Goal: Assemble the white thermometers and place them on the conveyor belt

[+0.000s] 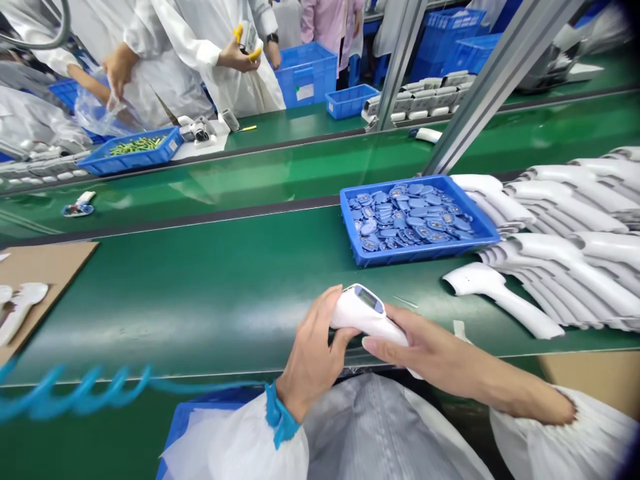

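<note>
Both my hands hold one white handheld thermometer shell (364, 312) with a small blue-framed display, just above the near edge of the green table (200, 280). My left hand (313, 353) grips its head end with fingers wrapped round it. My right hand (425, 350) clasps the handle from the right. Behind it stands a blue tray (353, 233) filled with several blue display parts (410, 217). A loose white shell (500, 297) lies to the right of my hands.
Rows of white shells (575, 227) are stacked at the right. A cardboard sheet (45, 267) with white parts lies at the left. A blue coiled hose (75, 390) runs along the near edge. Across the conveyor, people in white coats work by blue bins (135, 150).
</note>
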Demonstrator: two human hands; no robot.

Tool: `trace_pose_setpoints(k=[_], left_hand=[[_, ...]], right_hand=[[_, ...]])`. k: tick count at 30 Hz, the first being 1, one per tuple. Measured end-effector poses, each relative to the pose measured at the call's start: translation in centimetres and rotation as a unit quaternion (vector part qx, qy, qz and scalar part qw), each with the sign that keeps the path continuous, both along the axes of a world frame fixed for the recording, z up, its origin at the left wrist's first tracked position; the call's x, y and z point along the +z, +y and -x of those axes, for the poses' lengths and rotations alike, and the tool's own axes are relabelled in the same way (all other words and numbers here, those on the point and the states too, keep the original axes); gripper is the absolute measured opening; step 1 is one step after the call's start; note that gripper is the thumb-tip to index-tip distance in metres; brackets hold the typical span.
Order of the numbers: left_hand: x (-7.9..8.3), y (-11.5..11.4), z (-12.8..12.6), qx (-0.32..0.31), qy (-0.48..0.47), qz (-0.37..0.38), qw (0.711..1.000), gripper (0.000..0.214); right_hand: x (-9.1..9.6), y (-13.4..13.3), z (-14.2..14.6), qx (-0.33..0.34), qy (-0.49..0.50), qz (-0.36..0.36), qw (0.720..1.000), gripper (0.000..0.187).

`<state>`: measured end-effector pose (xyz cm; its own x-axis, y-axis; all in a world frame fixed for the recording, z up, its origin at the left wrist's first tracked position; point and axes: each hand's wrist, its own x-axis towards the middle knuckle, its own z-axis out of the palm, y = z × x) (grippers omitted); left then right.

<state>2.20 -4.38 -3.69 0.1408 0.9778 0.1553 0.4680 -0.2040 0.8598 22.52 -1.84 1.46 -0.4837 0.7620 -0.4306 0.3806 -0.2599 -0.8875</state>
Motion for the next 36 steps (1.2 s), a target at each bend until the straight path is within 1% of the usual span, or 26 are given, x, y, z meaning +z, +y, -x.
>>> trace_pose_setpoints(k=[2, 4, 7, 9, 11, 12, 13, 15, 16, 17, 19, 21, 23, 24, 25, 26, 28, 31, 33, 34, 36], left_hand=[[-0.5, -0.5, 0.0, 0.009, 0.020, -0.016, 1.000, 0.048], [-0.7, -0.6, 0.1, 0.005, 0.028, -0.017, 0.999, 0.048], [-0.2, -0.2, 0.6, -0.027, 0.015, 0.001, 1.000, 0.048], [0.5, 0.3, 1.1, -0.065, -0.003, 0.043, 0.997, 0.046], [1.3, 0.8, 1.6, -0.091, 0.002, 0.107, 0.990, 0.041], [1.6, 1.0, 1.8, -0.093, 0.013, 0.132, 0.987, 0.039], [1.9, 1.1, 1.8, -0.089, 0.026, 0.146, 0.985, 0.039], [2.4, 1.4, 1.7, -0.069, 0.037, 0.144, 0.986, 0.038], [2.7, 1.4, 1.6, -0.062, 0.029, 0.138, 0.988, 0.037], [2.9, 1.5, 1.4, -0.056, 0.015, 0.136, 0.989, 0.037], [3.2, 1.6, 0.9, -0.048, -0.009, 0.151, 0.987, 0.038], [3.4, 1.6, 0.5, -0.075, -0.016, 0.168, 0.983, 0.032], [3.3, 1.5, 0.2, -0.101, 0.012, 0.158, 0.982, 0.024], [3.2, 1.4, 0.1, -0.099, 0.041, 0.142, 0.984, 0.021], [3.0, 1.3, 0.0, -0.086, 0.076, 0.122, 0.986, 0.022], [2.9, 1.2, -0.1, -0.067, 0.112, 0.102, 0.986, 0.025], [2.8, 1.3, -0.1, -0.047, 0.155, 0.074, 0.984, 0.030], [2.7, 1.5, -0.2, -0.090, 0.149, 0.041, 0.984, 0.017], [2.6, 1.6, -0.5, -0.105, 0.153, 0.034, 0.982, 0.015], [2.5, 1.6, -0.7, -0.098, 0.164, 0.036, 0.981, 0.016], [2.5, 1.6, -1.1, -0.058, 0.190, 0.045, 0.979, 0.022]], right_hand=[[0.1, -0.1, 0.3, -0.006, -0.004, -0.016, 1.000, 0.037], [0.3, -0.1, 0.4, 0.004, -0.020, -0.025, 0.999, 0.036], [0.2, -0.2, 0.1, 0.036, -0.049, -0.044, 0.997, 0.037], [0.0, -0.3, -0.4, 0.061, -0.061, -0.074, 0.994, 0.035], [-0.1, -0.3, -0.8, 0.071, -0.061, -0.102, 0.990, 0.030], [-0.1, -0.2, -0.7, 0.061, -0.054, -0.115, 0.990, 0.029], [-0.1, 0.0, -0.4, 0.036, -0.044, -0.129, 0.990, 0.032], [0.1, 0.5, 1.0, -0.039, -0.032, -0.166, 0.985, 0.040], [0.2, 0.8, 2.0, -0.072, -0.036, -0.189, 0.979, 0.039], [0.2, 1.2, 3.1, -0.102, -0.048, -0.219, 0.969, 0.038], [0.1, 1.8, 5.3, -0.147, -0.094, -0.302, 0.937, 0.046], [-0.3, 2.2, 7.0, -0.168, -0.144, -0.407, 0.886, 0.054], [-0.8, 2.3, 7.8, -0.159, -0.186, -0.506, 0.827, 0.054], [-1.0, 2.3, 7.9, -0.148, -0.193, -0.547, 0.801, 0.053], [-1.1, 2.3, 7.9, -0.140, -0.191, -0.579, 0.780, 0.052], [-1.2, 2.3, 7.9, -0.139, -0.181, -0.600, 0.767, 0.051], [-1.0, 2.3, 7.8, -0.145, -0.165, -0.617, 0.756, 0.050], [-0.6, 2.4, 7.9, -0.130, -0.199, -0.624, 0.745, 0.049], [-0.5, 2.6, 8.1, -0.113, -0.212, -0.630, 0.739, 0.050], [-0.6, 2.7, 8.2, -0.113, -0.204, -0.632, 0.739, 0.051], [-0.6, 3.0, 8.3, -0.129, -0.171, -0.629, 0.747, 0.053]])
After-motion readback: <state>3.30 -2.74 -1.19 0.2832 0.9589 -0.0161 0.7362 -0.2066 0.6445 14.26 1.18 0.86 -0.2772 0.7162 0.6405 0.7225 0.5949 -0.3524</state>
